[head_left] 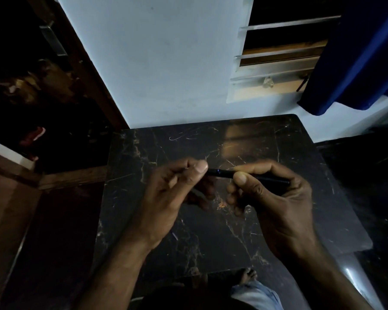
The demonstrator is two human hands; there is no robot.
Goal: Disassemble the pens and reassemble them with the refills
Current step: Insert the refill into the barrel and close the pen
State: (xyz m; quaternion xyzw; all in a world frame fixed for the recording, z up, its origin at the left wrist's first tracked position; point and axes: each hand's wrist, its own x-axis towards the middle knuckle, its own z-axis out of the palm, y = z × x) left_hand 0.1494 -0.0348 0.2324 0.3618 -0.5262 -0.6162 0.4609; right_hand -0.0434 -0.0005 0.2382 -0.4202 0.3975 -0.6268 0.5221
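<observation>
A slim black pen [222, 174] is held level above the dark marble table [267, 220], near its middle. My right hand [278, 198] grips the pen's barrel, thumb on top and fingers curled under it. My left hand [177, 186] pinches the pen's left end between thumb and fingers. The two thumbs are a short gap apart, with a bare stretch of pen between them. The dim light hides the pen's joints, and the left end is covered by my fingers.
A small thin piece [174, 236] lies on the table near my left forearm. A pale wall [166, 63] stands behind the table, a blue curtain [356, 52] at the right, a dark doorway at the left. My foot [248, 276] shows below the table's near edge.
</observation>
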